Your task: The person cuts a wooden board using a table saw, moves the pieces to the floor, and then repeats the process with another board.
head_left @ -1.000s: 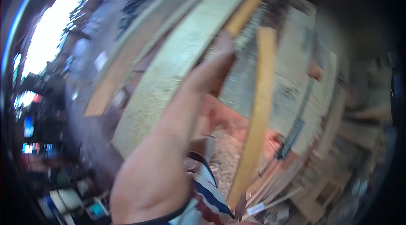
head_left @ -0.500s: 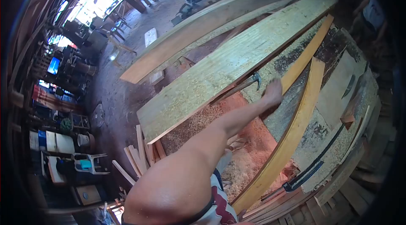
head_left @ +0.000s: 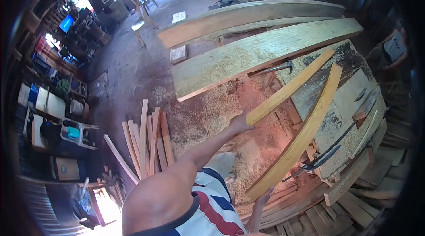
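Observation:
My left hand (head_left: 241, 121) is closed around the near end of a narrow curved wooden board (head_left: 290, 87), whose far end reaches over the sawdust-covered workbench (head_left: 303, 65). At the lower end of a second, thicker curved wooden board (head_left: 305, 136) is my right hand (head_left: 264, 198). It grips that end from the right, with part of the fingers hidden by the wood. The two boards lie side by side, apart at their near ends and close together at the far ends. A claw hammer (head_left: 276, 68) lies beyond the narrow board.
A wide plank (head_left: 261, 54) strewn with shavings lies beyond the hammer, with another curved plank (head_left: 256, 16) behind. Long dark metal tools (head_left: 316, 163) lie right of the thicker board. Wooden strips (head_left: 152, 136) stand at left. A person (head_left: 394, 45) is at the far right.
My left hand has drawn the narrow board back toward me, away from the hammer. My right hand has come into view at the thicker board's end. The view has shifted.

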`<state>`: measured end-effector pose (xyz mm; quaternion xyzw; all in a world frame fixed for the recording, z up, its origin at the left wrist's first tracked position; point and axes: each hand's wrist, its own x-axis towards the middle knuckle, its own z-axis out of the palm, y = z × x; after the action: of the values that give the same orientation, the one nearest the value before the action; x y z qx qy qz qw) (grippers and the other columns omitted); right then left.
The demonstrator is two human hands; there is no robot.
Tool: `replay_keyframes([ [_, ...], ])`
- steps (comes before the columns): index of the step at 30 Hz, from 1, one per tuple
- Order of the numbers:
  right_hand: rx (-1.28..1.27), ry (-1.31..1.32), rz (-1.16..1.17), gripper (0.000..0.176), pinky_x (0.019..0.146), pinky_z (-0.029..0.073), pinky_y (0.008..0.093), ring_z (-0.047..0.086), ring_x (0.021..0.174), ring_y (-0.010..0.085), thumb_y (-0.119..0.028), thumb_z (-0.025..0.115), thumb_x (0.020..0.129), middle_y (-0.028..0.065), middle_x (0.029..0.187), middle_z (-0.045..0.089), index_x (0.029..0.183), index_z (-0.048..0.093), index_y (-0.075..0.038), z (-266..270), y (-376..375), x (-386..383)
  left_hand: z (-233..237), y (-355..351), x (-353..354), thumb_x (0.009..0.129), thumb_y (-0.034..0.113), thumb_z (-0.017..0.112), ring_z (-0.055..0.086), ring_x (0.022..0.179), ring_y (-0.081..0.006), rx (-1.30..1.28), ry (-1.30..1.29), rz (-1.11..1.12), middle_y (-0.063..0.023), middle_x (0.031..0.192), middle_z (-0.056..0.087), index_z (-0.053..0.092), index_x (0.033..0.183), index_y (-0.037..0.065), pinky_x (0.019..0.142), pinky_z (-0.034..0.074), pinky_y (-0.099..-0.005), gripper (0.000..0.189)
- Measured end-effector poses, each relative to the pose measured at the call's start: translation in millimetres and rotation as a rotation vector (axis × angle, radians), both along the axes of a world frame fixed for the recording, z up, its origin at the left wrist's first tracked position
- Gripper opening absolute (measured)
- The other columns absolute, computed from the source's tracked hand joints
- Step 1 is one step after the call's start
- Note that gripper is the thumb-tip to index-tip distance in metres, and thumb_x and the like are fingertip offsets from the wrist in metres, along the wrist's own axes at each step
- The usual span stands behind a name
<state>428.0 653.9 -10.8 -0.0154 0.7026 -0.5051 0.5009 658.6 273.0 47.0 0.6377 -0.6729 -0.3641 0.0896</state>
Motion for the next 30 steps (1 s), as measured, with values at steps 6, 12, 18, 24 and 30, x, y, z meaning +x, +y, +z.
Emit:
replay_keyframes([
  [6, 0.056, 0.076, 0.113, 0.087, 0.117, 0.044, 0.0417, 0.053, 0.144, 0.0297, -0.074, 0.036, 0.108, 0.0121, 0.163, 0.048, 0.17, 0.031, -0.013, 19.7, -7.3, -5.3, 26.1, 27.6, 21.9, 0.076, 0.048, 0.087, 0.072, 0.11, -0.0457, -0.042, 0.188, -0.071, -0.0276, 0.121, 0.074, 0.051, 0.151, 0.01, 0.096, 0.057, -0.0523, 0.091],
  [12, -0.134, 0.098, 0.175, 0.101, 0.126, 0.034, 0.0459, 0.039, 0.155, 0.0319, -0.083, 0.035, 0.103, 0.0117, 0.173, 0.033, 0.174, 0.018, -0.013, 26.2, -14.9, 9.1, 31.5, 152.5, 162.2, 0.079, 0.055, 0.082, 0.072, 0.112, -0.0438, -0.031, 0.153, -0.059, -0.0233, 0.122, 0.074, 0.055, 0.143, 0.012, 0.099, 0.056, -0.0509, 0.082],
  [18, -0.019, 0.089, 0.293, 0.098, 0.13, 0.026, 0.0483, 0.029, 0.16, 0.0322, -0.082, 0.033, 0.103, 0.0108, 0.177, 0.024, 0.174, 0.016, -0.017, 36.3, -20.2, 0.4, 110.4, 370.4, 337.6, 0.078, 0.05, 0.084, 0.07, 0.118, -0.0422, 0.281, -0.037, 0.086, -0.0235, 0.127, 0.072, 0.056, 0.147, 0.009, 0.103, 0.055, -0.051, 0.085],
  [24, -0.024, 0.186, 0.306, 0.105, 0.132, 0.018, 0.0548, 0.023, 0.163, 0.0338, -0.089, 0.029, 0.099, 0.0099, 0.18, 0.018, 0.175, 0.011, -0.019, 25.4, -22.6, -3.5, 210.8, 517.5, 409.9, 0.075, 0.05, 0.083, 0.071, 0.111, -0.0456, 0.626, -0.11, 0.302, -0.0261, 0.121, 0.073, 0.058, 0.142, 0.007, 0.099, 0.057, -0.0509, 0.083],
  [30, 0.157, 0.157, 0.28, 0.108, 0.132, 0.015, 0.057, 0.02, 0.164, 0.0342, -0.093, 0.027, 0.096, 0.0093, 0.181, 0.016, 0.175, 0.01, -0.021, 45.6, -31.8, 10.1, 156.5, 613.2, 463.4, 0.076, 0.051, 0.084, 0.073, 0.109, -0.0446, 0.582, 0.002, 0.658, -0.0296, 0.111, 0.073, 0.063, 0.129, -0.005, 0.094, 0.057, -0.0513, 0.081],
])
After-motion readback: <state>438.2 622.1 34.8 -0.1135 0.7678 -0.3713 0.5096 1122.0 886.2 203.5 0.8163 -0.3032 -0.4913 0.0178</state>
